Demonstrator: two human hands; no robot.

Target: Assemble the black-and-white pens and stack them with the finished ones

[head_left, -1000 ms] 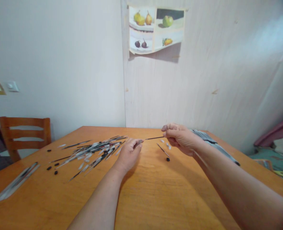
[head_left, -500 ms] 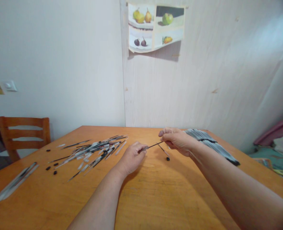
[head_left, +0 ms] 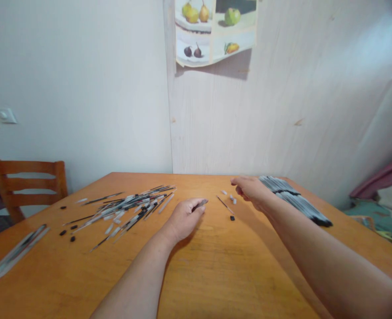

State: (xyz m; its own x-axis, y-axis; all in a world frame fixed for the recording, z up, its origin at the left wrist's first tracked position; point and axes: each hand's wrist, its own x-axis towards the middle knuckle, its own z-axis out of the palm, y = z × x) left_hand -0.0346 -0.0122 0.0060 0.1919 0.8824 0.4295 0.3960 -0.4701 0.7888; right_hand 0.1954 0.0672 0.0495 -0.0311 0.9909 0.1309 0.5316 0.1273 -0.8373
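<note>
My left hand [head_left: 186,217] rests on the table with its fingers closed round a grey pen barrel [head_left: 201,203]; only the short end of the barrel shows past the thumb. My right hand [head_left: 250,190] hovers to the right, index finger stretched out, the other fingers partly curled, with nothing visible in it. Below it lie small whitish pen pieces [head_left: 232,198]. Between the hands lie a thin pen refill [head_left: 225,204] and a small black cap [head_left: 232,218].
Left of my hands spreads a loose pile of refills, barrels and caps [head_left: 129,210]. A clear bag with pens [head_left: 18,254] lies at the left edge. Stacked bundles of pens [head_left: 293,201] lie at the right. A wooden chair [head_left: 29,184] stands behind the table's left side.
The dark thin rod that stretched between my hands no longer shows. My right hand has moved away to the right, uncovering the small whitish pieces. My left hand keeps the barrel.
</note>
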